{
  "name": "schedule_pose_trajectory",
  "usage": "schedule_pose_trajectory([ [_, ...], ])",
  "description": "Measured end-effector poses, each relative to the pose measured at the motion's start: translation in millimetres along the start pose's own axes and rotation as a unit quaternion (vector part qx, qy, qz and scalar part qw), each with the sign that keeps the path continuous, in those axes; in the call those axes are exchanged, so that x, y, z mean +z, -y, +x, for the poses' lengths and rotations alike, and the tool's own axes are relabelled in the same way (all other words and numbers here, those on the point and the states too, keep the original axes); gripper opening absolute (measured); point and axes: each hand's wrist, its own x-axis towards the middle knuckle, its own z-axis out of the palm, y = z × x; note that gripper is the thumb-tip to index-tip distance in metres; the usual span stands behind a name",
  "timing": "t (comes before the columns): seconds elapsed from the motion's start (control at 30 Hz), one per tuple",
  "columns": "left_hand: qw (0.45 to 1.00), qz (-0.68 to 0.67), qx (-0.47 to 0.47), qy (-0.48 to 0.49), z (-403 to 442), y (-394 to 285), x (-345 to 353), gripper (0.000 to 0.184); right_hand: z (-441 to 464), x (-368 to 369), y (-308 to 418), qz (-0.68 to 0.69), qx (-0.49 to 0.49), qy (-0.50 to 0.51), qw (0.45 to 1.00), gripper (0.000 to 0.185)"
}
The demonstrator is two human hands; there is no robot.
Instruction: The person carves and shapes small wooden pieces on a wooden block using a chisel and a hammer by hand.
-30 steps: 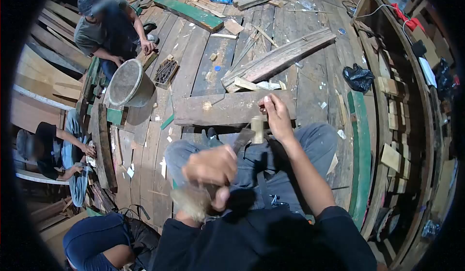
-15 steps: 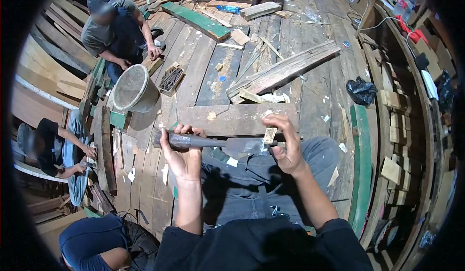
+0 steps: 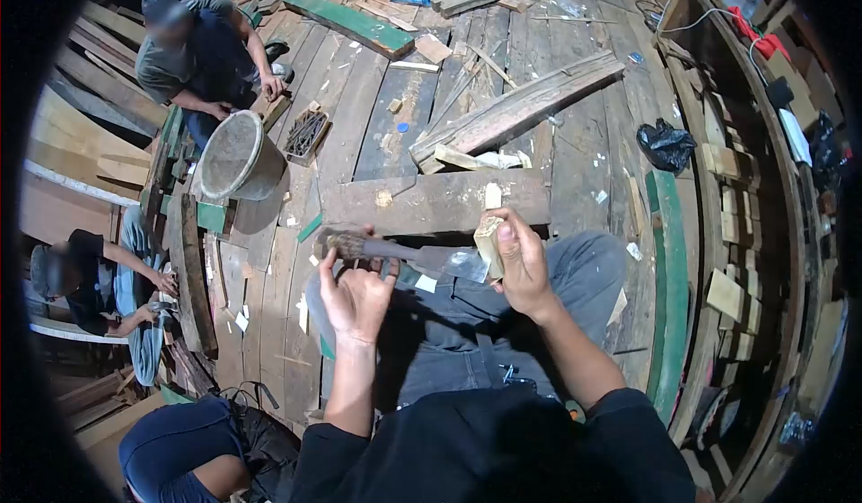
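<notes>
My left hand (image 3: pixel 359 301) holds a large chisel (image 3: pixel 392 250) by its worn handle, with some fingers hidden behind it. The chisel's wide metal blade points right across my lap. In my right hand (image 3: pixel 528 265), a small pale piece of wood (image 3: pixel 491 233) stands nearly upright, gripped between thumb and fingers. The blade's end lies right beside the lower part of the wood piece; I cannot tell whether they touch. Just beyond my hands, a thick wooden plank (image 3: pixel 431 202) lies across the floor, bearing some sawdust.
A bucket (image 3: pixel 235 157) and a box of nails (image 3: pixel 307 133) stand ahead left. A long beam (image 3: pixel 521 112) and a green board (image 3: pixel 350 25) lie farther off. Another green board (image 3: pixel 666 296) runs along my right. Several people (image 3: pixel 193 54) sit at my left.
The chisel has rolled in my left hand and its handle end shifted. My right hand has turned and closed on the wood piece, which now stands taller.
</notes>
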Motion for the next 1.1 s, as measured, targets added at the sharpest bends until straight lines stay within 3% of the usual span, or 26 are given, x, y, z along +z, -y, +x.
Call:
schedule_pose_trajectory([
  [0.13,0.995,0.044,-0.062,0.060,7.6,9.8,-54.0,0.013,5.6,-3.0,-4.3,-0.074,-0.075,-0.038,0.994,0.038],
  [0.23,0.943,0.330,0.020,-0.022,-11.7,27.6,-35.2,0.027,6.8,-9.8,1.9,-0.093,-0.063,-0.001,0.994,0.037],
  [0.27,0.910,0.410,0.062,0.030,-8.5,29.4,-42.2,0.027,7.2,-9.1,2.7,-0.097,-0.089,-0.010,0.991,0.034],
  [0.3,0.831,0.537,0.124,0.076,-9.0,26.9,-47.3,0.023,8.3,-10.4,2.6,-0.115,-0.094,-0.004,0.989,0.033],
  [0.37,0.748,0.604,0.238,0.137,-7.2,28.6,-47.5,0.030,9.8,-13.2,1.5,-0.151,-0.103,0.009,0.983,0.032],
  [0.43,0.524,0.725,0.390,0.219,-2.2,23.3,-12.5,0.044,8.4,-12.1,0.1,-0.143,-0.078,0.013,0.987,0.031],
  [0.5,0.420,0.788,0.378,0.244,6.8,23.0,8.7,0.069,6.6,-11.5,2.5,-0.131,-0.047,0.023,0.990,0.031],
  [0.57,0.341,0.814,0.381,0.276,22.0,23.3,18.7,0.067,1.2,-8.6,3.6,-0.081,-0.019,0.008,0.997,0.033],
  [0.63,0.371,0.835,0.274,0.299,46.0,14.6,-16.8,0.057,-2.6,-10.7,5.6,-0.019,0.019,0.003,1.000,0.033],
  [0.67,0.345,0.840,0.303,0.288,47.9,14.7,-18.4,0.040,-4.0,-13.0,2.4,-0.020,0.020,-0.001,1.000,0.034],
  [0.77,0.322,0.848,0.317,0.276,34.7,17.1,-18.4,0.025,-8.6,-24.5,-8.2,-0.065,0.000,-0.017,0.998,0.036],
  [0.83,0.302,0.862,0.312,0.260,22.0,19.2,-11.5,0.024,-7.1,-33.5,-10.0,-0.150,-0.049,-0.022,0.987,0.038],
  [0.9,0.257,0.896,0.279,0.230,9.0,18.8,-10.0,0.030,-11.2,-37.4,0.2,-0.197,-0.023,-0.013,0.980,0.040],
  [0.97,0.277,0.896,0.246,0.244,0.9,17.6,-12.0,0.030,-10.6,-34.3,2.7,-0.218,0.008,-0.009,0.976,0.040],
  [1.0,0.265,0.900,0.239,0.250,-2.7,17.4,-15.5,0.031,-9.6,-33.2,-1.9,-0.210,-0.037,-0.028,0.977,0.040],
  [1.03,0.251,0.905,0.237,0.249,-4.2,16.3,-18.2,0.031,-7.6,-39.8,-0.6,-0.241,0.067,0.024,0.968,0.040],
  [1.07,0.243,0.905,0.241,0.253,-6.4,13.5,-19.4,0.029,-7.9,-38.8,1.0,-0.206,0.103,0.043,0.972,0.041],
  [1.1,0.236,0.905,0.240,0.259,-7.9,12.7,-20.5,0.027,-5.4,-39.2,0.3,-0.236,0.064,0.054,0.968,0.041],
])
